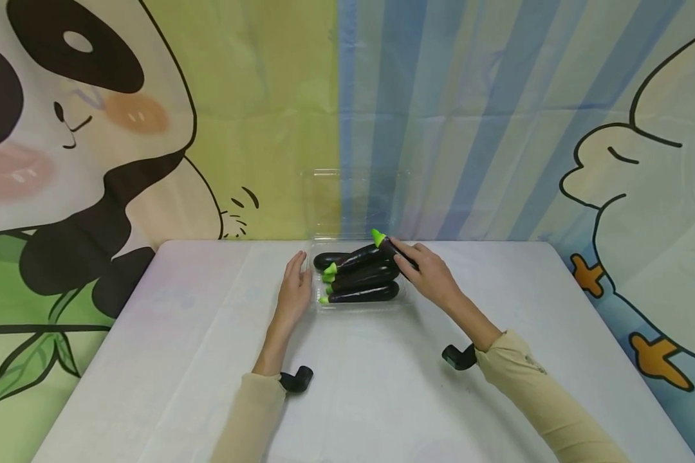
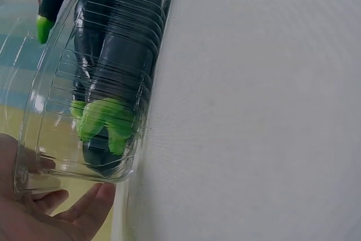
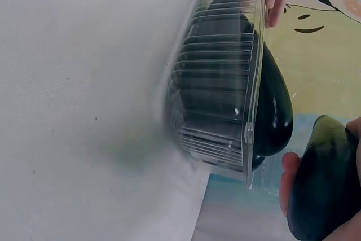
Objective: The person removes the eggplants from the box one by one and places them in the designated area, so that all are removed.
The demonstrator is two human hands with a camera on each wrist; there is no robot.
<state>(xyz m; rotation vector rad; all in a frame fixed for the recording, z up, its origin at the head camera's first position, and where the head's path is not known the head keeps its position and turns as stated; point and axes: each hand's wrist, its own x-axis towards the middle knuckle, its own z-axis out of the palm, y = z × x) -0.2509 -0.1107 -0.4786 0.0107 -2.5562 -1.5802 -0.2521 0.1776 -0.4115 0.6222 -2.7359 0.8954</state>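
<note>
A clear plastic clamshell box (image 1: pixel 363 308) stands near the table's far edge, its lid (image 1: pixel 356 172) raised at the back. Several dark eggplants (image 1: pixel 365 278) with green caps lie stacked inside, most with their caps to the left. My right hand (image 1: pixel 431 273) grips another eggplant (image 1: pixel 402 252) above the box's right side, its green cap pointing up and left. In the right wrist view this held eggplant (image 3: pixel 324 182) is apart from the box. My left hand (image 1: pixel 295 289) rests against the box's left end, its fingers (image 2: pixel 93 210) extended along the ribbed plastic.
A white table (image 1: pixel 208 360) spreads in front of the box and to both sides. Close behind it hangs a printed cloth backdrop (image 1: pixel 266 116) with cartoon animals. Black wrist cameras (image 1: pixel 297 379) are strapped below both hands.
</note>
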